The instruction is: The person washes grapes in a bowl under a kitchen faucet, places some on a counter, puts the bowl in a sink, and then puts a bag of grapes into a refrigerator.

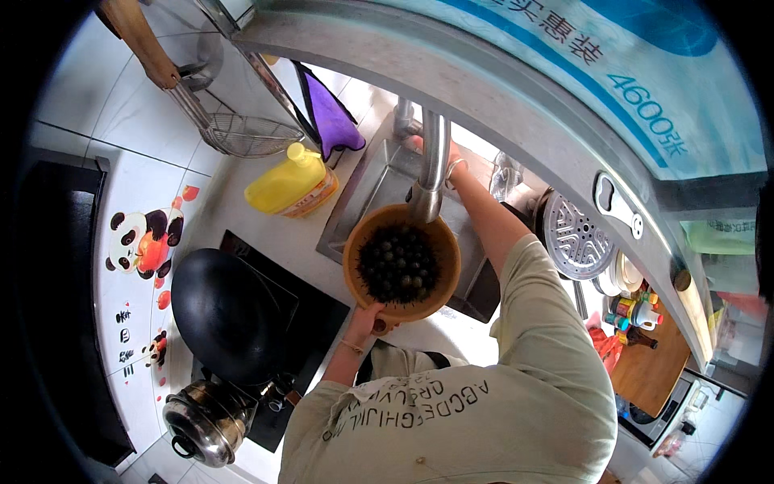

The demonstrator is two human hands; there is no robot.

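The white tabletop (230,214) is being occupied by a metal sink (375,177) and, to its left, a black stove (322,315). Beneath the spout of a metal tap (435,153), over the sink area, an orange-brown bowl (451,270) is being gripped at its near edge by the left hand (369,318); whether its weight is also being borne by the sink rim cannot be told. Many small, dark, round pieces (403,262) are being contained in the bowl. The right hand (452,151) is being extended behind the tap and is being partly hidden by it; whether it is closed on anything cannot be told. A yellow bottle (292,184) is being noted left of the sink, near a purple cloth (332,121). A black wok (222,319) is being borne by the stove, with a lidded metal pot (201,423) being observed close by. The tiled wall (72,89) is being decorated by panda stickers (145,242). Above, a blue and white package (645,73) is being supported by a metal shelf (387,40). To the right, a perforated metal disc (579,234) and small bottles (642,313) near a wooden board (653,375) are being recorded
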